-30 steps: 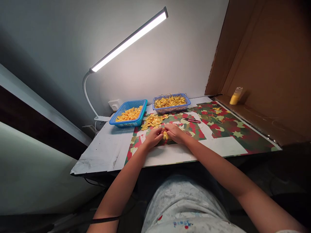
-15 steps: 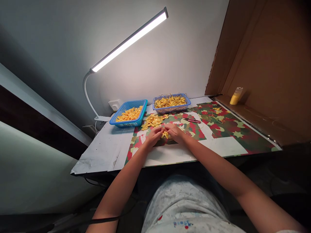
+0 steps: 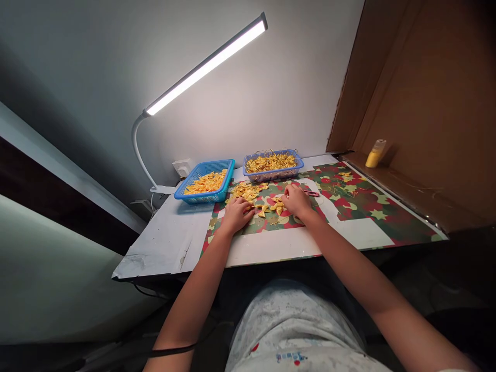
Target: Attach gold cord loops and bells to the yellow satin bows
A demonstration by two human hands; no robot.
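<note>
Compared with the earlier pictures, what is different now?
The left hand moved left, to the loose pile; the right hand moved right and forward, partly hiding the pink tool. Yellow bows now show between them; any grip is unclear. Blue basket, violet basket, lamp stayed.

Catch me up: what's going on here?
Someone is handling yellow bows under a lit lamp. The left hand is at the near edge of a pile, the right hand apart from it, bows between them. Can't tell if either grips one. The left basket and right basket, both holding yellow pieces, stand behind.
</note>
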